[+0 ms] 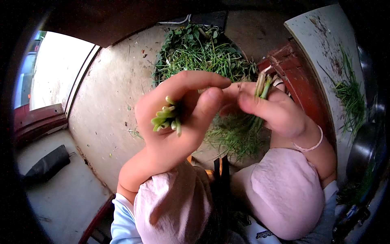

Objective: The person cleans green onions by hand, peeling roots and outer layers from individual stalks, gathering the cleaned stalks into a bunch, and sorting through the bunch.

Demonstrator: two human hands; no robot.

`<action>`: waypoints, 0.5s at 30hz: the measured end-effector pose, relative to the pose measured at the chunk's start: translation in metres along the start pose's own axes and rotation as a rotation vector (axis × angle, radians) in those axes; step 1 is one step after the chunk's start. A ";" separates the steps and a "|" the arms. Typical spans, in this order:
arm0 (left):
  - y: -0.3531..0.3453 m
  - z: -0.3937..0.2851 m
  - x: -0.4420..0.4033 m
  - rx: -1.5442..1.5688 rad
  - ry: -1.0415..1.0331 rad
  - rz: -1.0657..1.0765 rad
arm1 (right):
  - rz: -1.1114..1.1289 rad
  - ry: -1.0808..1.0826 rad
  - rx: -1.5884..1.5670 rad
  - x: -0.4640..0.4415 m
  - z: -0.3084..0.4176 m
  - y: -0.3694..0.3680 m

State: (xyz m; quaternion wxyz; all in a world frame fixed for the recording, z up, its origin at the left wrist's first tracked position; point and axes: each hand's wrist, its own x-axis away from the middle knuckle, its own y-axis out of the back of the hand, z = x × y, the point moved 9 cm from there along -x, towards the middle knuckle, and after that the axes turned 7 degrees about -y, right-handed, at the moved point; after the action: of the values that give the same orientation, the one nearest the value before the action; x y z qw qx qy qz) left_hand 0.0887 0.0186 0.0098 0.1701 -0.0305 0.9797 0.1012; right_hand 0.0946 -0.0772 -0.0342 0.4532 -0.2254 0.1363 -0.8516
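My left hand (172, 118) is curled round a small bunch of green stems (164, 118), whose cut-looking pale ends poke out toward me. Its thumb and forefinger tips come close together near my other hand. Pinched between the thumb and fingers of my right hand (280, 110) are a few green stalks (264, 86) with dry, brownish ends pointing up. Below that hand, thin green leaves (239, 138) hang or lie, somewhat blurred. The fingertips of both hands nearly meet; whether they touch I cannot tell.
Beyond my hands, a large heap of grassy greens (199, 55) lies on the pale floor (105, 93). At right stands a white panel (321, 36) with loose greens (349, 89) on it, beside a red wooden piece (298, 73). A dark object (46, 164) rests at left.
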 end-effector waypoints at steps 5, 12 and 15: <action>-0.003 0.001 0.000 0.122 0.023 0.031 | -0.131 0.100 0.108 -0.006 0.002 0.013; 0.002 0.014 -0.001 0.066 0.089 0.019 | -0.072 0.149 0.003 -0.015 0.006 0.017; 0.009 0.017 -0.001 0.095 0.078 -0.040 | 0.077 0.201 -0.184 -0.016 0.014 0.008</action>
State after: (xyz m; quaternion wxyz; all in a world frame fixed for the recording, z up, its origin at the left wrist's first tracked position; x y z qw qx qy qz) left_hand 0.0943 0.0312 -0.0042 0.1352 -0.0458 0.9885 0.0501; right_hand 0.1156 -0.0690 -0.0298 0.4470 -0.1742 0.2669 -0.8358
